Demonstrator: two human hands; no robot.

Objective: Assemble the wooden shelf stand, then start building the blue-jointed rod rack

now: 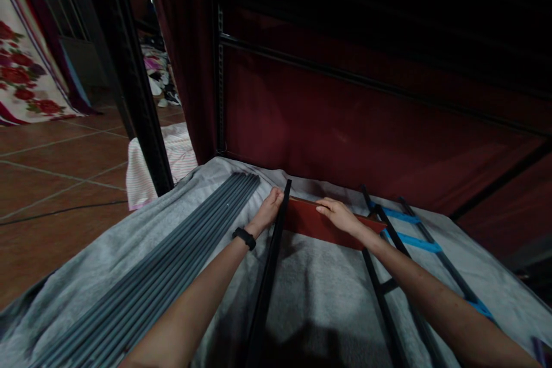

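Note:
My left hand (271, 210) rests against the far end of a long black metal rail (269, 276) that runs away from me over a grey blanket (319, 293). My right hand (338, 214) lies on the top edge of a dark red cross beam (310, 221) that spans between this rail and a second black upright (382, 293) on the right. A black watch (244, 238) is on my left wrist. The fingers of both hands curl onto the metal.
A bundle of several grey slats (172, 259) lies on the blanket to the left. Black frame pieces with blue tape (414, 240) lie to the right. A black rack post (138, 98) stands at left, by a striped cloth (172, 161) and tiled floor (56, 172). Dark red curtain (345, 126) hangs behind.

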